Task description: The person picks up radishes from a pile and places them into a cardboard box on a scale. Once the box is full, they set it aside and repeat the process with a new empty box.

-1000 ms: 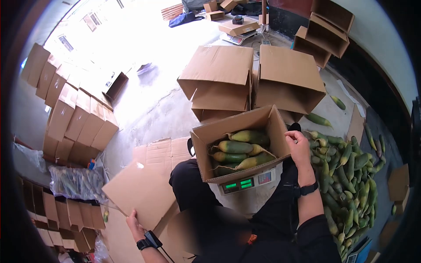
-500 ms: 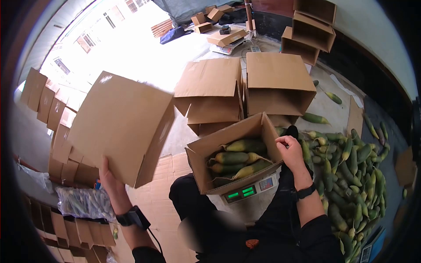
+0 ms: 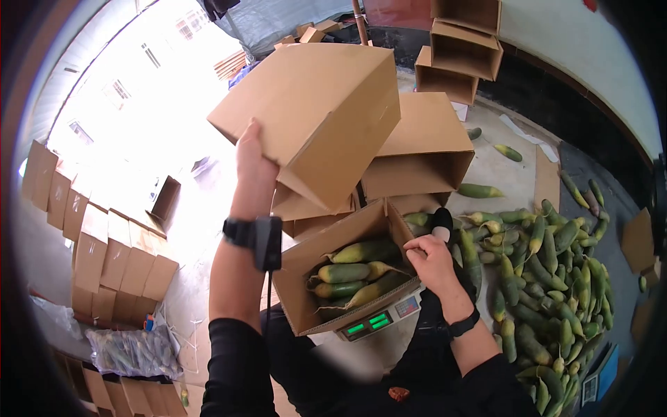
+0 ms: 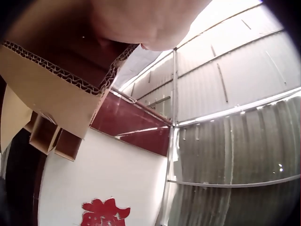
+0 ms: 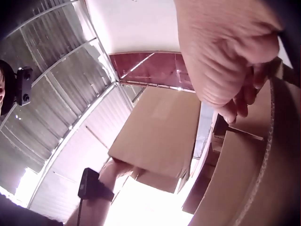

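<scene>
My left hand (image 3: pixel 253 163) grips an upside-down cardboard carton (image 3: pixel 313 104) by its lower edge, thumb on the outside and the other fingers hidden within. That carton is tilted in the air, overlapping other boxes in the head view. In the left wrist view its corrugated edge (image 4: pixel 51 70) runs below the hand. My right hand (image 3: pixel 434 263) holds the right rim of an open cardboard box (image 3: pixel 306 257), with curled fingers (image 5: pixel 240 106) over the edge. Several green radishes (image 3: pixel 361 250) lie inside this box, which sits on a digital scale (image 3: pixel 382 320) with lit green displays.
A large heap of green radishes (image 3: pixel 549 278) covers the floor at the right. Another carton (image 3: pixel 424 132) stands beyond the scale, and stacked boxes (image 3: pixel 462 48) rise near the wall. Rows of cartons (image 3: pixel 111 250) and a bagged bundle (image 3: pixel 132 351) are at the left.
My left hand has lifted the carton from the floor at the left, up and across to above the boxes in front. My right hand has stayed at the filled box's rim.
</scene>
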`<control>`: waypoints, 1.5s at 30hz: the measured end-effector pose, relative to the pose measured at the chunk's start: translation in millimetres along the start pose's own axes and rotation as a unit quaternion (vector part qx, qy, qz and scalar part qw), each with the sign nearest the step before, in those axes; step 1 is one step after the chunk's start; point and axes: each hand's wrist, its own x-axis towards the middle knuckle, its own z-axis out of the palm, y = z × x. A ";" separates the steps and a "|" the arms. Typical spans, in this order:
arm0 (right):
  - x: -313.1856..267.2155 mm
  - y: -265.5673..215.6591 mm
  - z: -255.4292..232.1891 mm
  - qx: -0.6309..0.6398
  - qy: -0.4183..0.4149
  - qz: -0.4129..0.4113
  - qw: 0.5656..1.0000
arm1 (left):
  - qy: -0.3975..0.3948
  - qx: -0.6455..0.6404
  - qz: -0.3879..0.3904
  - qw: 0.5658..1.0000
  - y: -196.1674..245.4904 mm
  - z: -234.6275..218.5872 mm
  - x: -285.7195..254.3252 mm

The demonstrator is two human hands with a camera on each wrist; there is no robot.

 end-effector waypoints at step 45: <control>61.3 0.1 -1.8 -0.342 -0.202 0.085 0.914 | -0.152 0.696 -0.365 0.599 -41.8 -258.3 -132.4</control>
